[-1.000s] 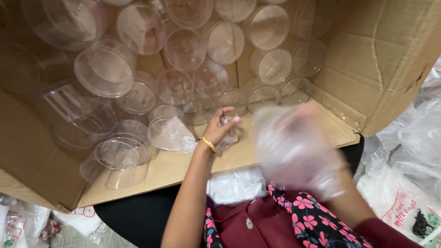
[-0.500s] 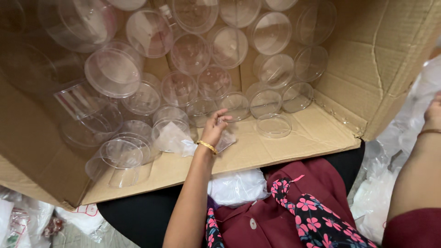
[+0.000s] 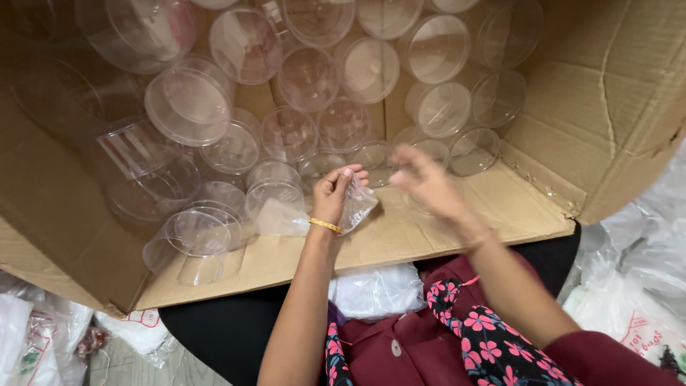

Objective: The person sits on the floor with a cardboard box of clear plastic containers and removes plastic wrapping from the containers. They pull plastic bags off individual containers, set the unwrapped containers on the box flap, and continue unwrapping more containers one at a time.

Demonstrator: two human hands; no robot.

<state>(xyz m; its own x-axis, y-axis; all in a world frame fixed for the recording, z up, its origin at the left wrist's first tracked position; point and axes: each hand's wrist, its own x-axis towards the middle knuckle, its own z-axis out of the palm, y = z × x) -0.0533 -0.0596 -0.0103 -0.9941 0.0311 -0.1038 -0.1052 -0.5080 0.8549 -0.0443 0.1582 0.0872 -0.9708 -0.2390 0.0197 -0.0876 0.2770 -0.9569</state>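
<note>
Head view: looks down into a big cardboard box [image 3: 543, 136] lying on its side, open toward the person.
Left hand [image 3: 334, 191]: fingers are closed in a tight grip on a small clear plastic bag [image 3: 357, 204]; a gold bangle [image 3: 326, 225] sits on the wrist.
Clear plastic bag: crumpled, held just above the box's brown bottom flap, near the front row of cups.
Right hand [image 3: 427, 184]: blurry, held over the box flap just beside the bag, not touching it; fingers look spread, with nothing in them.
Clear plastic cups [image 3: 289, 132]: lots of round see-through cups fill the back and left of the box, most lying on their sides with open mouths facing the camera.
Nearest cup [image 3: 274, 196]: sits just left of the left hand.
Clothes: dark red top with a scarf with pink flowers [image 3: 486, 347] at the bottom.
Around the box: white plastic bags [image 3: 629, 314] lie on the right, more at the bottom left.
</note>
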